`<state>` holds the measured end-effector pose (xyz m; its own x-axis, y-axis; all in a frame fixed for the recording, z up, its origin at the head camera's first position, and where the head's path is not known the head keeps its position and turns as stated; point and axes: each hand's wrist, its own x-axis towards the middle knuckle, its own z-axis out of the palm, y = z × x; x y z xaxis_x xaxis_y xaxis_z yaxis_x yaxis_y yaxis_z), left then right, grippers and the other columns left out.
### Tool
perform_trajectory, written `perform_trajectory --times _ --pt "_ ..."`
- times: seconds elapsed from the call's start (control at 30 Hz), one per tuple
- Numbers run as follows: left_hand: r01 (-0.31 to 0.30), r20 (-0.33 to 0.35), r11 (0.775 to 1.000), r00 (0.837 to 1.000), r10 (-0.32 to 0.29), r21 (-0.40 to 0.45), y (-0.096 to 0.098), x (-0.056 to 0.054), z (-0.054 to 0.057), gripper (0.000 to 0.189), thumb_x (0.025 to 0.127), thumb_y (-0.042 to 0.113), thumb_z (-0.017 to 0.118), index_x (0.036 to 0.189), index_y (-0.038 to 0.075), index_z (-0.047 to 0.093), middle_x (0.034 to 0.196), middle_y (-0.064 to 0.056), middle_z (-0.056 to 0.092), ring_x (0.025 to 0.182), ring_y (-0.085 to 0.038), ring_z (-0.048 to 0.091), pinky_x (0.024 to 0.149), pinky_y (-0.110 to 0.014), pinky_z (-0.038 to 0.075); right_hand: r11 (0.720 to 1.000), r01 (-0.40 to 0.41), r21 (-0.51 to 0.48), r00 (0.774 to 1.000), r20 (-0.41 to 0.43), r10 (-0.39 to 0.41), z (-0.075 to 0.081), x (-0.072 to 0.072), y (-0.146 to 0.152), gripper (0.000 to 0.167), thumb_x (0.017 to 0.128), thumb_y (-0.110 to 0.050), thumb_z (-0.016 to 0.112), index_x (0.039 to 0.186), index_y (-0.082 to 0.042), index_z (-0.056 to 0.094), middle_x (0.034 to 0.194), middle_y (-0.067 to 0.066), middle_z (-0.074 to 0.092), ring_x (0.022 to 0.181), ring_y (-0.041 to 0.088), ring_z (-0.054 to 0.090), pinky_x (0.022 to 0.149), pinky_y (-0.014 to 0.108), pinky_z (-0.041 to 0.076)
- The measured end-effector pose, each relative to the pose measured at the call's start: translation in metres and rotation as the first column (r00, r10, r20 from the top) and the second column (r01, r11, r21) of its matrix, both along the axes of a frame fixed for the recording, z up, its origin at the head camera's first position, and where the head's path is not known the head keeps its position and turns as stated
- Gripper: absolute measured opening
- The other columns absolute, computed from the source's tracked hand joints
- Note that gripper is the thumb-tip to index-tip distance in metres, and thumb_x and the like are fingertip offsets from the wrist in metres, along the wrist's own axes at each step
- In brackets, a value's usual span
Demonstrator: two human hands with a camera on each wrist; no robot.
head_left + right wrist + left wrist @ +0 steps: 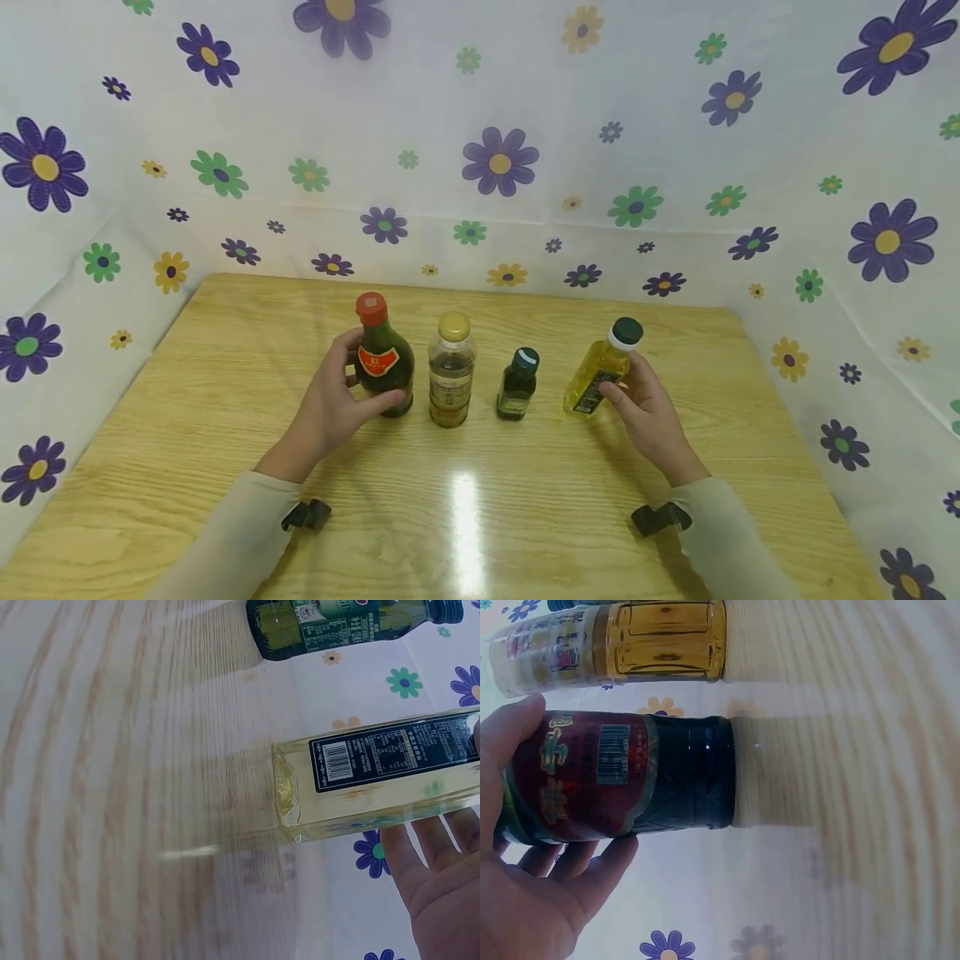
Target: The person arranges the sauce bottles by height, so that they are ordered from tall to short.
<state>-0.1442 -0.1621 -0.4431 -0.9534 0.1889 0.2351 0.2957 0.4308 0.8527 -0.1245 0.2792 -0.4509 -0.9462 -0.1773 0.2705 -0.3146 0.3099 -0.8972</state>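
On the left, my left hand (pixel 339 393) grips a dark green bottle (pixel 386 358) with a red cap and red label, thumb in front and fingers behind. Its base meets the table in the left wrist view. My right hand (pixel 647 410) holds a clear bottle of yellow oil (pixel 595 375) with a dark green cap, tilted to the right. Between the hands stand a gold-capped glass bottle (pixel 451 375) with amber liquid and a small dark green bottle (pixel 517 385). Neither hand touches these two.
The bottles are on a light wood-grain table (pixel 465 467). A white cloth with printed flowers (pixel 420 125) hangs behind the table and along both sides. Dark straps (pixel 306 514) sit at the cuffs of both sleeves.
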Motion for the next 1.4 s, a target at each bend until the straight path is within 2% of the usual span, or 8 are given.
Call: perform_trajectory --times 0.37,0.83,1.13,1.4 --pt "-0.017 -0.012 1.000 1.000 0.018 0.020 0.0023 0.0014 -0.0016 0.090 0.083 0.020 0.090 0.154 0.017 0.035 0.142 -0.009 0.053 0.127 -0.030 0.054 0.098 -0.063 0.053 1.000 0.020 -0.013 0.999 -0.027 -0.021 -0.0002 0.0006 -0.0021 0.055 0.107 -0.004 0.052 0.159 -0.010 0.037 0.146 -0.012 0.050 0.133 -0.001 0.049 0.105 0.013 0.043" --pt "-0.038 -0.035 0.999 0.999 0.038 0.022 0.0052 0.0044 -0.0016 0.089 0.084 0.021 0.088 0.155 0.013 0.035 0.143 -0.010 0.053 0.129 -0.030 0.054 0.097 -0.062 0.054 0.999 0.038 -0.008 0.999 -0.013 -0.039 -0.0030 -0.0001 -0.0027 0.053 0.108 -0.007 0.052 0.159 -0.011 0.037 0.145 -0.012 0.050 0.132 -0.002 0.049 0.104 0.012 0.043" --pt "-0.038 -0.075 0.999 0.996 0.039 0.017 0.0074 0.0025 -0.0007 0.088 0.084 0.021 0.088 0.155 0.013 0.037 0.143 -0.009 0.055 0.128 -0.029 0.055 0.095 -0.061 0.055 0.999 0.031 -0.008 0.999 -0.025 -0.031 -0.0037 -0.0003 -0.0014 0.054 0.108 -0.005 0.052 0.159 -0.011 0.036 0.145 -0.014 0.050 0.132 -0.002 0.049 0.105 0.012 0.042" --pt "-0.047 -0.075 0.998 0.996 0.049 0.030 0.0073 -0.0002 0.0019 0.085 0.083 0.022 0.090 0.152 0.016 0.041 0.140 -0.006 0.057 0.125 -0.027 0.057 0.094 -0.059 0.056 1.000 0.015 -0.026 0.999 -0.028 -0.016 -0.0050 -0.0021 -0.0017 0.054 0.107 -0.002 0.052 0.158 -0.008 0.036 0.143 -0.015 0.050 0.130 0.000 0.050 0.104 0.013 0.044"
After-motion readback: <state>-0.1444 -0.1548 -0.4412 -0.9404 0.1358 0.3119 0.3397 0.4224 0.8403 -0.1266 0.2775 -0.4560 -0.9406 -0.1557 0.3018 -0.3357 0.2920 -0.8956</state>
